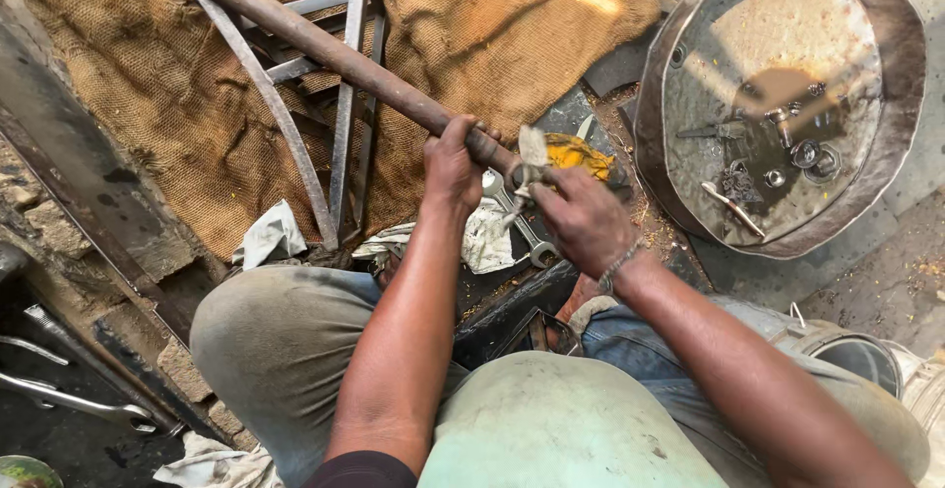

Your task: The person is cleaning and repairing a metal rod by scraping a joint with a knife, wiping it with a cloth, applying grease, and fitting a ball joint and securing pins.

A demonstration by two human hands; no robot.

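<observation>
Knees [285, 340] apart, my left hand [453, 165] grips the rusty pipe [325, 50] steady while my right hand [581, 220] pinches a small metal part [527, 168] against its end.

Burlap sacking [157, 84], oily metal pan [886, 133]

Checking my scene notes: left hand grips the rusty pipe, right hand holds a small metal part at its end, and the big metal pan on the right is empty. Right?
Not quite. The head view shows the metal pan is not empty: it holds dark liquid and several small metal parts. The rest stands: the left hand grips the rusty pipe, and the right hand holds a small metal part at its end.
</observation>
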